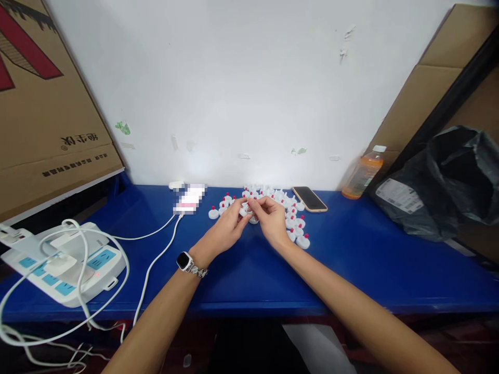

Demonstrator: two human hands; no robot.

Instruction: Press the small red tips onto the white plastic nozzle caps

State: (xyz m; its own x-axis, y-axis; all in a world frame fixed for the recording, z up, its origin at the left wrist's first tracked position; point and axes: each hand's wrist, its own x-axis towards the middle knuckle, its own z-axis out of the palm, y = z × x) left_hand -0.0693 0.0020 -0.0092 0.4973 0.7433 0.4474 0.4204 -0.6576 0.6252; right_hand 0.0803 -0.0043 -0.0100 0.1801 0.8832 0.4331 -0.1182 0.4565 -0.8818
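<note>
Left hand (226, 228) and right hand (271, 221) pinch small white cap (245, 210) together above blue table (351, 259). Pile of white caps with red tips (292, 218) just behind. Phone (310, 199) near.

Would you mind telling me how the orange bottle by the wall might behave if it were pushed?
The bottle stands upright and tall for its base, so a push near the cap would probably tip it. It looks mostly full, so likely fairly heavy. On its side, its round body would probably roll along the table.
</note>
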